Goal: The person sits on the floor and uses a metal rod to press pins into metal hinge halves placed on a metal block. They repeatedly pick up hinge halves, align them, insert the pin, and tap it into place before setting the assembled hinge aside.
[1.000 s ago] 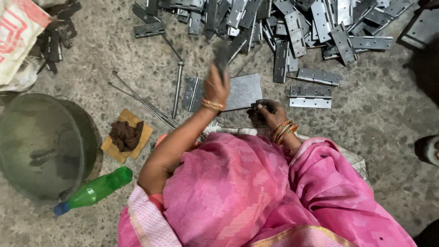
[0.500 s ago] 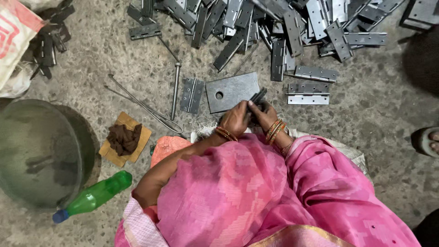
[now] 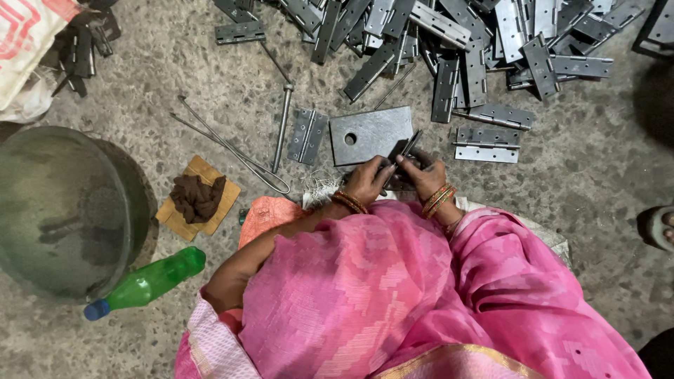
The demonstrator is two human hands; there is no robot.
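My left hand [image 3: 366, 181] and my right hand [image 3: 423, 174] are close together just in front of my lap, both closed on a dark metal hinge [image 3: 401, 151] that is tilted up on edge. Both wrists wear bangles. The hinge hangs over the near edge of a flat grey steel plate [image 3: 372, 132] with one round hole, lying on the floor. An open hinge [image 3: 307, 135] lies flat to the plate's left, and another open hinge [image 3: 486, 144] lies to its right.
A big heap of metal hinges [image 3: 463, 35] covers the floor at the top. Long steel pins [image 3: 282, 126] and bent wire [image 3: 232, 149] lie left of the plate. A metal bowl [image 3: 60, 210], green bottle [image 3: 151, 281], brown rag on cardboard [image 3: 198, 198] and a sack [image 3: 28, 35] sit left. Another person's foot [image 3: 663, 228] shows at right.
My left hand, stretched out towards the hinge heap a second ago, has drawn back beside my right hand. Both hands now hold the hinge together over the plate's near edge.
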